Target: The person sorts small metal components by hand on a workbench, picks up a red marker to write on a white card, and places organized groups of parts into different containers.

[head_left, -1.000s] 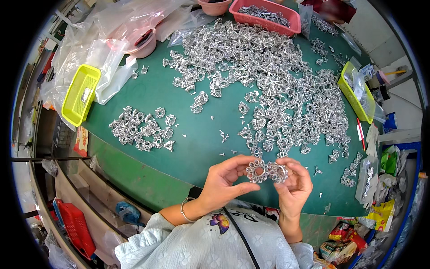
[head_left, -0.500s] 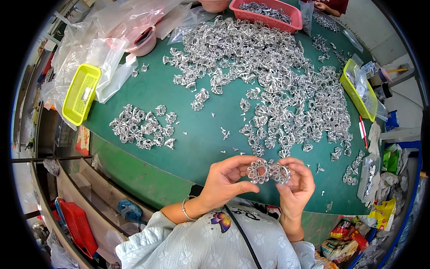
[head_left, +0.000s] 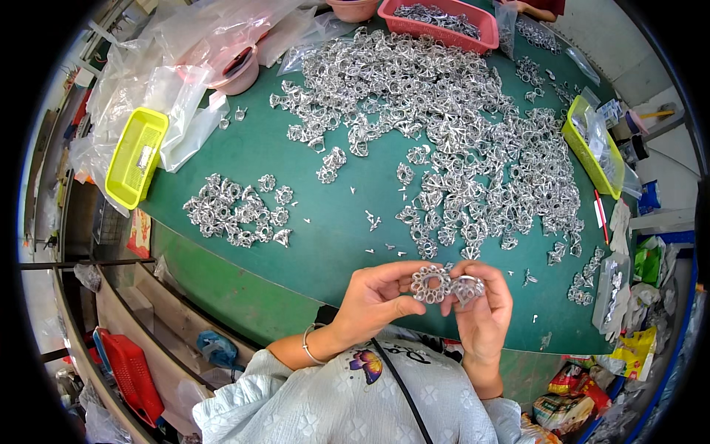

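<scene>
My left hand pinches a silver flower-shaped metal piece with a ring of round loops facing me. Beside it, my right hand grips a second silver openwork metal piece, tilted so that its side shows. Both pieces are held close together above the near edge of the green table; I cannot tell whether they touch. A large heap of similar metal pieces spreads beyond my hands. To the left lies a smaller group of pieces.
Yellow-green baskets stand left and right. At the far side is a pink basket of metal parts; a pink bowl sits by plastic bags. A red pen lies right. Another person's arm shows far right.
My right hand has turned its metal piece, so the side shows instead of the round face, and shifted slightly left. My left hand's piece stays almost in place.
</scene>
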Motion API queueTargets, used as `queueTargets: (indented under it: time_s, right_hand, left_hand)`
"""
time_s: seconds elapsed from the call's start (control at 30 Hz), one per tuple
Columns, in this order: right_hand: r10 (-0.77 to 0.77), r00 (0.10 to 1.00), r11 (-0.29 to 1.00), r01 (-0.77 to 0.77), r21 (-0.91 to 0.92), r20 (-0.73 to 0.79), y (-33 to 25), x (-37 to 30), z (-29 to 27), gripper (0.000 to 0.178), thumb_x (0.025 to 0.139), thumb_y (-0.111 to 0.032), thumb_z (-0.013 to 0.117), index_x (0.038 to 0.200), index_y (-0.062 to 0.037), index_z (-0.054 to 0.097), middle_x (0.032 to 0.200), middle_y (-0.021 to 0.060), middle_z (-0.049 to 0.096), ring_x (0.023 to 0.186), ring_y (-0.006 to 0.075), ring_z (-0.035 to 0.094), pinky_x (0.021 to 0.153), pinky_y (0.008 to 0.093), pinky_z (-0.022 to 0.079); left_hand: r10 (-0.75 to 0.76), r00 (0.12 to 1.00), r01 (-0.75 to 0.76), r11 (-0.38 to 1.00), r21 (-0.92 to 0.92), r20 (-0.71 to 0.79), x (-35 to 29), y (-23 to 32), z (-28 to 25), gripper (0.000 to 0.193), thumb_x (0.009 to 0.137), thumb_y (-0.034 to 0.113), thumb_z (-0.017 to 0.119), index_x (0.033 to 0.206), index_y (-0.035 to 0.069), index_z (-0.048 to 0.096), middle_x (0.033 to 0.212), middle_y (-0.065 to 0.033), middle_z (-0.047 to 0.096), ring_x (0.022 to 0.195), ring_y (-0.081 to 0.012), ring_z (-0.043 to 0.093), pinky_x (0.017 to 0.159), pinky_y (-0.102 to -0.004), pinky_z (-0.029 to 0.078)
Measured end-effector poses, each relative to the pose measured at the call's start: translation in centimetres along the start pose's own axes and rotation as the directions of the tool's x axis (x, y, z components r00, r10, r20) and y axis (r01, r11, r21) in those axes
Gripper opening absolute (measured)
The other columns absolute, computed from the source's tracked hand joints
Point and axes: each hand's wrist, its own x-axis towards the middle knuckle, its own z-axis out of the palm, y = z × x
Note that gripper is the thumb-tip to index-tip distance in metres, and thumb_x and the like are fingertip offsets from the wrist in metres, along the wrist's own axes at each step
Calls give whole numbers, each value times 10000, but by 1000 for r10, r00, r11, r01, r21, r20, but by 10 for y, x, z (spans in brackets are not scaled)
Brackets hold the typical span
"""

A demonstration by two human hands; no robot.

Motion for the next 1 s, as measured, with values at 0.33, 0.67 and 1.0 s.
queueTargets:
  time_s: [0.33, 0.67, 1.0]
  right_hand:
    - [-48, 989, 771, 126, -624, 140, -20, 1, -15, 439, 651, 12, 714, 1076, 1, 607, 873, 59, 548, 709, 115, 481, 632, 234, 395]
    - [-267, 955, 385, -18, -923, -130, -46, -55, -85, 388, 701, -66, 707, 1069, -5, 603, 924, 115, 600, 755, 194, 565, 645, 287, 457]
    - [-837, 297, 94, -749, -655, -460, -120, -168, -317, 324, 820, -234, 624, 1005, 31, 615, 917, 206, 613, 846, 345, 600, 751, 397, 463]
  left_hand:
    - [-66, 993, 38, 962, 269, 97, 13, -10, 7, 386, 761, 15, 674, 1122, -63, 562, 1058, -121, 569, 950, -174, 552, 820, -298, 467]
    - [-284, 925, 71, 782, 619, 252, 39, -56, 41, 460, 803, 79, 644, 1235, 25, 497, 1172, -97, 466, 1020, -177, 499, 852, -295, 433]
    - [-317, 928, 104, 725, 681, 196, 42, -65, 31, 373, 824, 9, 588, 1190, 16, 522, 1157, -87, 497, 1049, -170, 512, 839, -264, 435]
